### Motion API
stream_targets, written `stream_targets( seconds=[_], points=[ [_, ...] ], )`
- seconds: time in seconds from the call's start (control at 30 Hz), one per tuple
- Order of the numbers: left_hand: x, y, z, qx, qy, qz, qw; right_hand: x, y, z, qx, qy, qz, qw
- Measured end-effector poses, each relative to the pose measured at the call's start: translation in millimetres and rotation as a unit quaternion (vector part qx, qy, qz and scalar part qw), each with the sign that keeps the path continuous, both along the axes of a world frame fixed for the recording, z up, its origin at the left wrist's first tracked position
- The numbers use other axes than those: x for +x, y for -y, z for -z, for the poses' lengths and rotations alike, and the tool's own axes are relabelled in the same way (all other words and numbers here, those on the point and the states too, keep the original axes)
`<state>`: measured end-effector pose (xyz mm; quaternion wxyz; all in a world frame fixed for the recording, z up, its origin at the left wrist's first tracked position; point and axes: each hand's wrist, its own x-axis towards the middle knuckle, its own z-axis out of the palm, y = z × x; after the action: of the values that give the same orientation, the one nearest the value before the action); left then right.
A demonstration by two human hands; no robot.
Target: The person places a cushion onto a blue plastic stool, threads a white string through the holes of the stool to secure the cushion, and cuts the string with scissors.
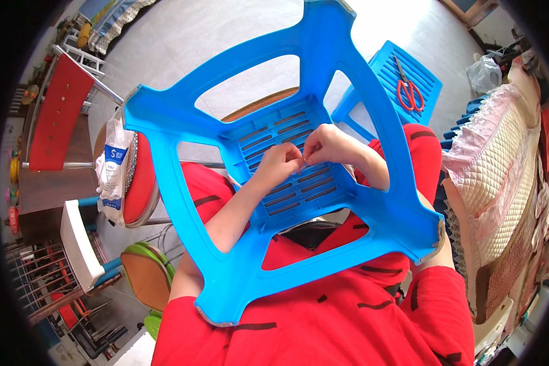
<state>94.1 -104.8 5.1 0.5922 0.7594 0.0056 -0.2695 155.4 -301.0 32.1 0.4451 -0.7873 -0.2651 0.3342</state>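
An upturned blue plastic stool (354, 196) rests across my lap, its legs pointing up toward me. Both my forearms reach into it through the side openings. Over the slotted underside of the seat, my left hand (279, 163) and my right hand (330, 145) meet with fingertips pinched together. What lies between the fingertips is too small to make out. Beyond my right knee stands a second blue stool (430, 99) with a slatted top. Red-handled scissors (403, 80) lie on it, blades pointing away from me.
A metal-framed chair with a red backrest (64, 113) stands at the left, with a white and blue plastic packet (111, 168) on its seat. Nearer is a green-edged folding stool (145, 277). At the right are a quilted, lace-trimmed cover (491, 143) and a clear plastic bag (484, 74).
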Motion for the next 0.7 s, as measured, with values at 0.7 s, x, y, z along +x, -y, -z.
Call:
stream_targets(
  seconds=[0.7],
  points=[
    [-2,4,8,-0.107,-0.079,-0.117,0.984,-14,-6,11,-0.017,0.060,0.069,0.996]
  ],
)
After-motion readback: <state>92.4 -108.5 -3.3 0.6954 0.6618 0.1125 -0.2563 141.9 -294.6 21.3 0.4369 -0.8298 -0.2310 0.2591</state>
